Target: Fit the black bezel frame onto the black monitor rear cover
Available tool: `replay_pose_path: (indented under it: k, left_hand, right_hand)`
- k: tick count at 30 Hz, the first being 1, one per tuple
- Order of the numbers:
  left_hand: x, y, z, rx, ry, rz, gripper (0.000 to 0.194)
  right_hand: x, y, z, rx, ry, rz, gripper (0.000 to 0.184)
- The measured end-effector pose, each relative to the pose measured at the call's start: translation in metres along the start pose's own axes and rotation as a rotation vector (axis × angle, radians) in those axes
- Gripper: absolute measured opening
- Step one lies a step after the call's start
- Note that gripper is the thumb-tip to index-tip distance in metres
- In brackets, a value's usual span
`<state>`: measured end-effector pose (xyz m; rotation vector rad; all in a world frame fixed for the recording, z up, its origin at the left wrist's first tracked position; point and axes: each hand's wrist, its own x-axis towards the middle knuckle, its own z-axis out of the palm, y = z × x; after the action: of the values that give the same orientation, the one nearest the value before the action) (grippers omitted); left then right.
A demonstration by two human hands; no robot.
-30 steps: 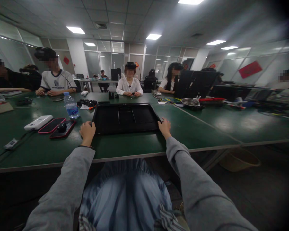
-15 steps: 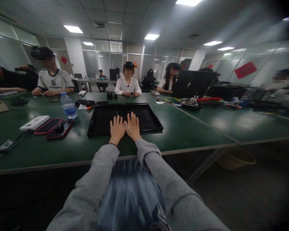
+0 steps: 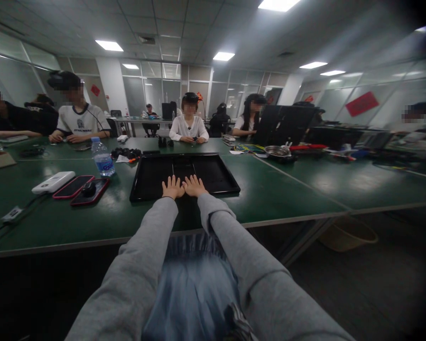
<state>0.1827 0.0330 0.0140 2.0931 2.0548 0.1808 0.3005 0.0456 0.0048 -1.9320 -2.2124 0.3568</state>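
So there's a shallow black tray (image 3: 213,176) lying flat on the green table (image 3: 270,189), near the table's near edge. Left hand (image 3: 173,188) and right hand (image 3: 195,186) are side by side over its near rim, palms down, fingers spread, not gripping anything. Can't tell if they're pressing on it. Just left of the tray there's a water bottle (image 3: 102,158), then two phones (image 3: 81,189) and a white power bank (image 3: 54,183) further left. Metal bowl (image 3: 277,151) sits far right of it.

Bottle (image 3: 103,158) beside two red-edged phones (image 3: 89,192) on the green table (image 3: 270,189).
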Motion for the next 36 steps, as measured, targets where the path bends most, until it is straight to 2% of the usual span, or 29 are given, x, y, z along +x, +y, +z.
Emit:
replay_pose_path:
  k: [3, 5, 7, 9, 13, 17, 22, 25, 29, 32, 36]
  left_hand:
    - [-0.007, -0.002, 0.005, -0.004, 0.041, 0.023, 0.065]
    - [-0.014, -0.003, 0.011, -0.009, 0.148, 0.057, 0.063]
    - [-0.020, -0.004, 0.018, -0.021, 0.332, 0.092, 0.060]
    - [-0.024, -0.004, 0.023, -0.023, 0.414, 0.098, 0.057]
    - [-0.024, -0.004, 0.024, -0.017, 0.396, 0.098, 0.056]
    - [-0.020, -0.006, 0.020, -0.014, 0.317, 0.109, 0.059]
    - [-0.011, -0.011, 0.016, 0.002, 0.239, 0.128, 0.063]
    - [-0.003, -0.025, 0.012, 0.021, 0.200, 0.194, 0.063]
    - [0.002, -0.065, 0.004, 0.024, 0.223, 0.309, 0.059]
    - [-0.002, -0.099, -0.001, 0.022, 0.337, 0.245, 0.056]
    - [-0.014, -0.124, -0.003, -0.002, 0.718, 0.129, 0.055]
  right_hand:
    - [-0.007, 0.000, 0.003, -0.002, 0.056, -0.022, 0.063]
    - [-0.015, 0.000, 0.008, -0.008, 0.200, -0.058, 0.059]
    - [-0.022, 0.001, 0.014, -0.026, 0.374, -0.097, 0.057]
    - [-0.026, 0.002, 0.017, -0.047, 0.481, -0.121, 0.054]
    - [-0.027, 0.002, 0.016, -0.053, 0.482, -0.117, 0.049]
    - [-0.026, 0.002, 0.012, -0.046, 0.466, -0.109, 0.047]
    - [-0.020, 0.004, 0.013, -0.013, 0.512, -0.136, 0.042]
    - [-0.014, 0.008, 0.014, 0.009, 0.523, -0.162, 0.042]
    - [-0.010, 0.024, 0.012, 0.025, 0.556, -0.177, 0.045]
    - [-0.012, 0.053, 0.005, 0.017, 0.574, -0.156, 0.046]
    - [-0.019, 0.111, -0.009, 0.001, 0.656, -0.014, 0.046]
